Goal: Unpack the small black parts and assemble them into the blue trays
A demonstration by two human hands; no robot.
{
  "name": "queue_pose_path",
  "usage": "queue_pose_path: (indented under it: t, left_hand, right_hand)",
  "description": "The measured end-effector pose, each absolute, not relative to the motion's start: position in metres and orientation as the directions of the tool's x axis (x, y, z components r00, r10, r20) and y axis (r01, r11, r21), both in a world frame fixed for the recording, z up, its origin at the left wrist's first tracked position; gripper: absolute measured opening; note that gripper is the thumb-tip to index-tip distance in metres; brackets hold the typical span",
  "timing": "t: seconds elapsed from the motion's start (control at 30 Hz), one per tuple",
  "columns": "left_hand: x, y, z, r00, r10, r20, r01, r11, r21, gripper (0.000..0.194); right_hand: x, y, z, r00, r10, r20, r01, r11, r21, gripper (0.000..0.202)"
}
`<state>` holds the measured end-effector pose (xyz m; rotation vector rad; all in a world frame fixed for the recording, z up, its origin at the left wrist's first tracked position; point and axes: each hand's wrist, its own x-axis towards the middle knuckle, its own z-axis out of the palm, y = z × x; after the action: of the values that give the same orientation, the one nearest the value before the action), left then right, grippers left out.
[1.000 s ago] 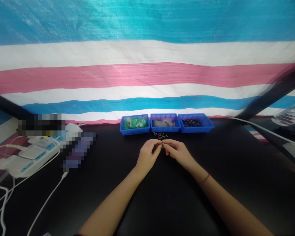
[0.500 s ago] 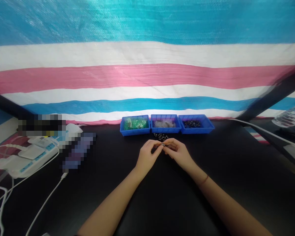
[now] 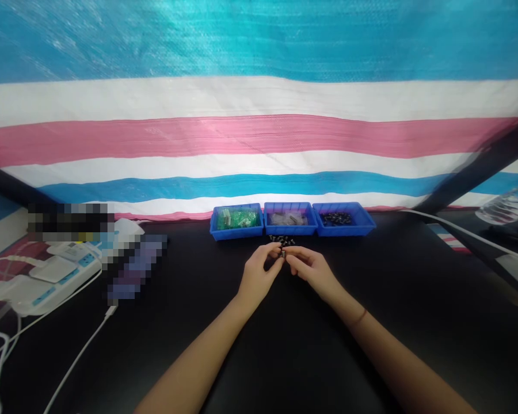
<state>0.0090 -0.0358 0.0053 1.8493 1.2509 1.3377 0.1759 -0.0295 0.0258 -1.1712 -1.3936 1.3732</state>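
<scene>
My left hand [image 3: 258, 275] pinches a small dark-and-silver metal part [image 3: 283, 253] between thumb and fingertips. It is too small for me to tell its exact kind. From the other side, my right hand [image 3: 314, 270] has its thumb and fingers drawn together at the same part. Just beyond the fingertips lies a loose pile of small black-and-silver pieces [image 3: 290, 241] on the black table [image 3: 267, 356], partly hidden by my fingers.
Three blue trays stand behind the pile: one with green bags [image 3: 214, 233], one with clear bags [image 3: 269, 229], one with small dark pieces [image 3: 365, 224]. At left are a power strip [image 3: 47, 296], a blurred phone [image 3: 136, 267] and white cables. A striped sheet [image 3: 259, 135] hangs behind.
The small part has turned more upright between my fingertips and shifted slightly left. My right fingertips have moved a little. The trays and the pile stay where they were.
</scene>
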Motion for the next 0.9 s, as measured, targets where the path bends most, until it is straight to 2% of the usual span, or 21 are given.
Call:
queue_pose_path:
  t: [0.1,0.33,0.47,0.57,0.63,0.73,0.8,0.9]
  left_hand:
    - [0.009,-0.036,0.002,0.059,0.900,0.432,0.354,-0.424,0.834,0.048]
    - [0.011,-0.036,0.002,0.113,0.864,0.492,0.352,-0.497,0.793,0.047]
    - [0.011,-0.036,0.004,0.106,0.875,0.473,0.431,-0.469,0.771,0.039]
    - [0.011,-0.035,0.006,0.093,0.872,0.481,0.525,-0.454,0.720,0.031]
    - [0.011,-0.035,0.006,0.083,0.872,0.483,0.569,-0.439,0.695,0.030]
    - [0.010,-0.034,0.006,0.076,0.881,0.467,0.592,-0.417,0.690,0.029]
    - [0.010,-0.033,0.005,0.072,0.888,0.454,0.596,-0.403,0.694,0.028]
    - [0.010,-0.032,0.005,0.056,0.906,0.420,0.612,-0.364,0.702,0.028]
  right_hand:
    - [0.174,-0.031,0.026,-0.218,0.975,-0.037,0.032,-0.031,-0.999,0.030]
    - [0.172,-0.028,0.015,-0.183,0.981,0.068,-0.022,0.065,-0.998,0.025]
    - [0.187,-0.015,0.016,0.104,0.984,0.145,0.000,0.145,-0.989,0.021]
    - [0.208,0.002,0.019,0.384,0.902,0.197,0.005,0.211,-0.978,0.021]
    - [0.221,0.012,0.020,0.504,0.841,0.194,-0.003,0.227,-0.974,0.025]
    - [0.232,0.020,0.021,0.513,0.845,0.152,-0.017,0.187,-0.982,0.035]
    - [0.233,0.018,0.024,0.503,0.852,0.145,-0.010,0.173,-0.985,0.032]
    - [0.232,0.005,0.033,0.516,0.822,0.241,0.076,0.237,-0.969,0.022]
